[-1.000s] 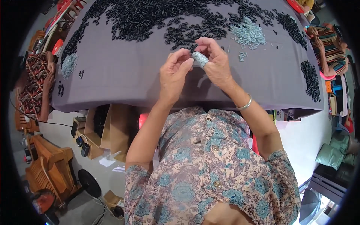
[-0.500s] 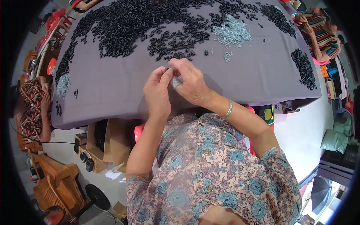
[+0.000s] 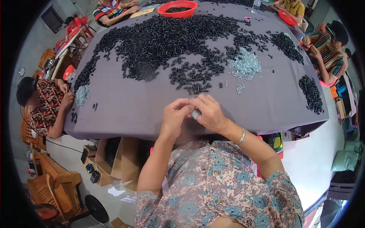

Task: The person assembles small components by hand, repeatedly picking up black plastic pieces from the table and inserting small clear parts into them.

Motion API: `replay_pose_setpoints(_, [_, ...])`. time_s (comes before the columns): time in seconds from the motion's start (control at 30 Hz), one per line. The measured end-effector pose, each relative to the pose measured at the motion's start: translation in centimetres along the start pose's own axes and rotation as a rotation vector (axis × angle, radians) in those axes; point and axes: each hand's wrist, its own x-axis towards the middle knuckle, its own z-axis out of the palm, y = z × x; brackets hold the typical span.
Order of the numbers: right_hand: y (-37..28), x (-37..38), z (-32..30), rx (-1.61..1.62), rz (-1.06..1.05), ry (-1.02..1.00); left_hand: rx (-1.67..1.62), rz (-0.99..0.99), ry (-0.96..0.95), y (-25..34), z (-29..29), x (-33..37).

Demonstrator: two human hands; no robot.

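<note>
My left hand (image 3: 174,118) and my right hand (image 3: 210,115) meet over the near part of the table, fingertips pinched together. Whatever sits between the fingertips is too small and covered to make out. Against the curled fingers of my right hand shows a pale grey, glittery patch (image 3: 195,114); I cannot tell what it is. Just beyond my hands, short black tube-like pieces (image 3: 195,74) lie loose on the purple-grey tablecloth (image 3: 125,106). To the right of these is a heap of small clear pieces (image 3: 244,64), with a few clear bits (image 3: 240,89) lying nearer to me.
A large black pile (image 3: 152,45) covers the far side. Beyond it stands a red basin (image 3: 177,8). Other people sit around the table, including a person at the left (image 3: 47,102) and one at the right (image 3: 325,53). A clear bottle (image 3: 256,5) stands at the back.
The view has tilted up, showing more of the table's far side and the people there. My hands stay together, their fingertips still pinched.
</note>
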Motion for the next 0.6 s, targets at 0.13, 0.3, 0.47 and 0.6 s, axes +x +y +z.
replay_pose_setpoints(0.13, [-0.1,-0.2,-0.1,0.067,0.088,-0.042,0.043,0.110,0.069,0.4,0.8,0.0])
replay_pose_setpoints(0.3, [1.0,-0.5,0.5,0.233,0.277,-0.015,0.196,0.299,0.137,-0.7,-0.9,1.2])
replay_pose_setpoints(0.47, [1.2,-0.7,0.6,0.300,0.370,-0.104,0.227,0.369,0.125,-0.9,-0.6,1.0])
replay_pose_setpoints(0.6, [0.9,-0.6,0.3,0.354,0.478,-0.136,0.228,0.326,0.113,-1.4,-0.8,1.0])
